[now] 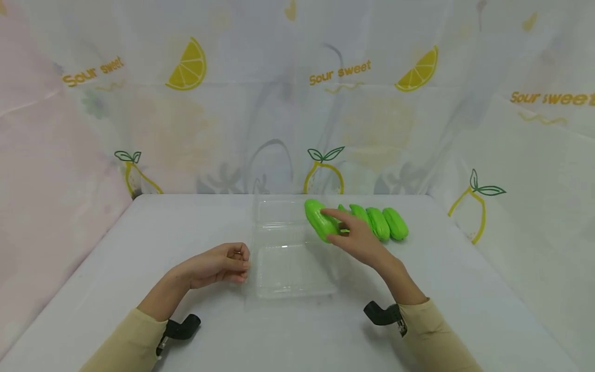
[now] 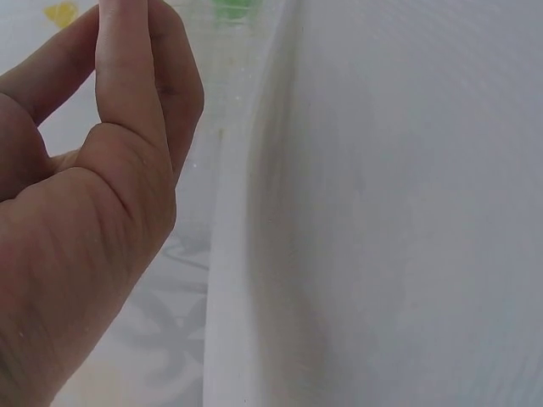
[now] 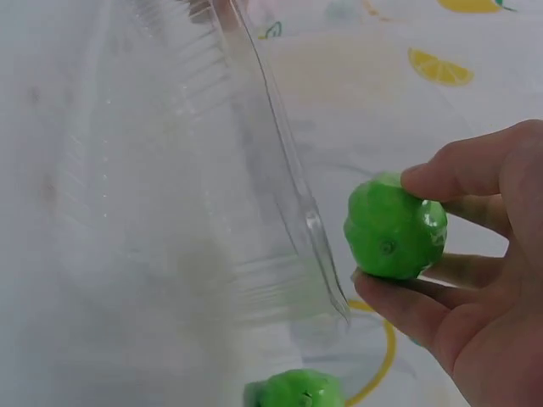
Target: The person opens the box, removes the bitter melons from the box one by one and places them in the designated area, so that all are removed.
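Note:
A clear plastic box [image 1: 297, 271] with its hinged lid folded back lies in the middle of the table. My left hand [image 1: 218, 266] is at the box's left rim, with curled fingers and thumb pinching the edge; in the left wrist view its fingertips run out of the frame. Above the box's right side, my right hand [image 1: 358, 237] holds a green cucumber-shaped vegetable [image 1: 319, 219] between thumb and fingers. Its ridged, rounded end faces the camera in the right wrist view. Several more such vegetables [image 1: 395, 223] lie side by side just right of the box.
A white tabletop [image 1: 195, 222] carries everything. Behind it hangs a pale curtain [image 1: 260, 119] printed with lemons and lettering, which also runs along both sides. A black wrist mount [image 1: 383, 313] sits at the right sleeve, another mount [image 1: 183, 327] at the left.

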A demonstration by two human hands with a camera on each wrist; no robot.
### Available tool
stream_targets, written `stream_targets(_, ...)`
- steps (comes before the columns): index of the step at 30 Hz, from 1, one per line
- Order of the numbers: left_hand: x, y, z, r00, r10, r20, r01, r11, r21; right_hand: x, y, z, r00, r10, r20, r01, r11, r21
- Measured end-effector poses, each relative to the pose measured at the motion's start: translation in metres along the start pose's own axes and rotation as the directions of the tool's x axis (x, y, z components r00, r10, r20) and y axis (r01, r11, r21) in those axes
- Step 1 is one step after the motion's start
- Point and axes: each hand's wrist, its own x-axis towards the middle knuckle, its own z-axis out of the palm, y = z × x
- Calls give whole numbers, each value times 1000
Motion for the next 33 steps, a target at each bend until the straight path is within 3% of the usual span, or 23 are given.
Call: stream_targets(33,0,-1,-1,1000,-4,-5,4,1000,-1,-3,39,-41,992,93,-80,-98,993,-59)
